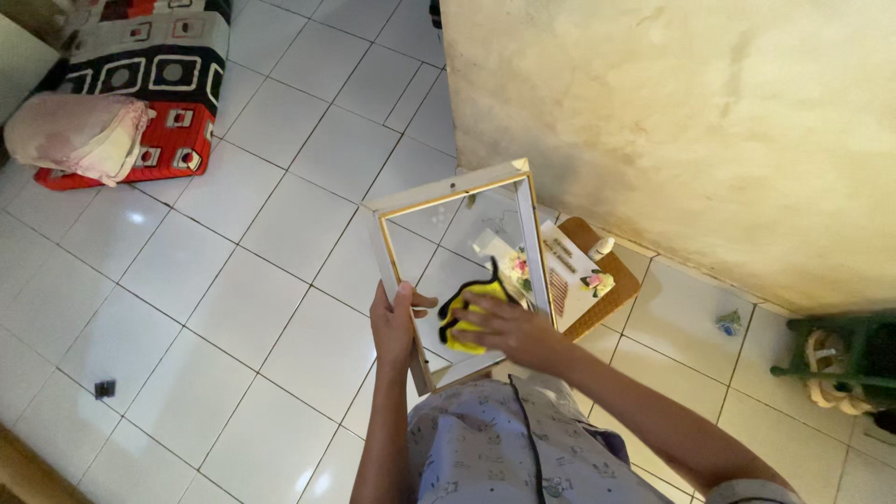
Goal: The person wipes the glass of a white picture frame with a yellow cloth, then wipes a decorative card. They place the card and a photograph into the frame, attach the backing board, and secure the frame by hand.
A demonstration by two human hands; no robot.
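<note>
hands (pixel 397 322): 2 | picture frame (pixel 455 191): 1 | yellow cloth (pixel 464 313): 1 | pillow (pixel 75 135): 1 | mattress (pixel 159 65): 1

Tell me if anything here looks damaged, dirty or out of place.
Nothing looks broken. The white picture frame with gold inner trim seems intact, held by the left hand while the right hand presses a yellow cloth on its glass. The cream wall is blotchy, and small litter lies by its base.

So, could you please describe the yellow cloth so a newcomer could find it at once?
Start at the white tiled floor, then the white, gold-edged picture frame gripped by the left hand. The yellow cloth lies on its glass under the right hand, the only bright yellow, black-edged thing there.
</note>
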